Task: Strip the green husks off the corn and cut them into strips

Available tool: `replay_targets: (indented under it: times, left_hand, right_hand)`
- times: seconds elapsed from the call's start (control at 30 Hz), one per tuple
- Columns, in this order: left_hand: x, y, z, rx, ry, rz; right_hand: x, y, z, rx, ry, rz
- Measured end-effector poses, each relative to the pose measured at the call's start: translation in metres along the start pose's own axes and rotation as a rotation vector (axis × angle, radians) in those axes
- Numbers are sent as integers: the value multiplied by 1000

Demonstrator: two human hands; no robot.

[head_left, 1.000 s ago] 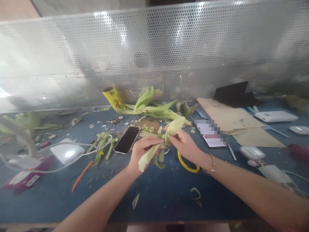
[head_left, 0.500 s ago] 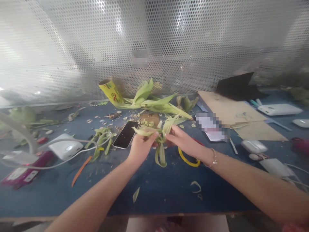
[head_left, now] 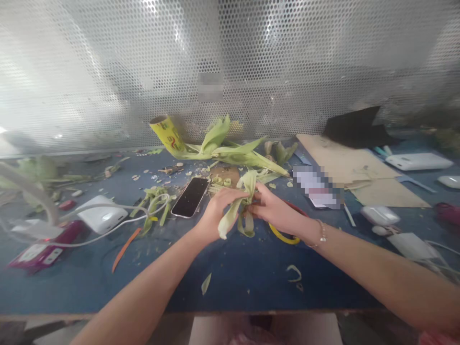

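Observation:
Between my two hands, above the near middle of the blue table, is a bundle of pale green corn husk strips (head_left: 247,184). My left hand (head_left: 221,208) is closed on its left side, and one broad strip hangs down past the fingers. From the right, my right hand (head_left: 268,206) pinches the bundle near its centre. A looped strip (head_left: 247,225) droops below the hands. Fingers partly hide where the strips meet. Behind them lie larger green corn husks (head_left: 244,157). A black-screened phone (head_left: 190,197) rests just left of my left hand.
A yellow tape roll (head_left: 285,235) lies under my right forearm. A leaning yellow tube (head_left: 167,136) stands by the perforated metal screen. Left are a white charger (head_left: 102,215), cables and a magenta power strip (head_left: 46,249). Cardboard (head_left: 334,158) and a second phone (head_left: 316,187) lie right.
One husk strip that stretched left over my left hand now hangs down in front of it. Another now stands upright above the bundle. Both hands stay on the bundle.

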State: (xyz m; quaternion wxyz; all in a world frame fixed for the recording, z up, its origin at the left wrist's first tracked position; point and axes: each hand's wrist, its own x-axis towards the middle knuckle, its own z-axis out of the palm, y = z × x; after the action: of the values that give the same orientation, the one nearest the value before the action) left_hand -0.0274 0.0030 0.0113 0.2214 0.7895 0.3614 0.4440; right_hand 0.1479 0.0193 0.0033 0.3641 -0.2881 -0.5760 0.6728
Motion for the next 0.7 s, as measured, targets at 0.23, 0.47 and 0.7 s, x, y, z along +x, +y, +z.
replay_targets:
  times: [0.23, 0.47, 0.7]
  left_hand:
    - [3, -5, -5, -168, 2, -133]
    - [-1, 2, -1, -288, -22, -270]
    - [0, 17, -10, 99, -167, -131]
  right_hand:
    - [1, -2, -12, 11, -150, -21]
    - [-1, -8, -15, -38, -194, -27]
    - [-8, -21, -11, -245, -153, 96]
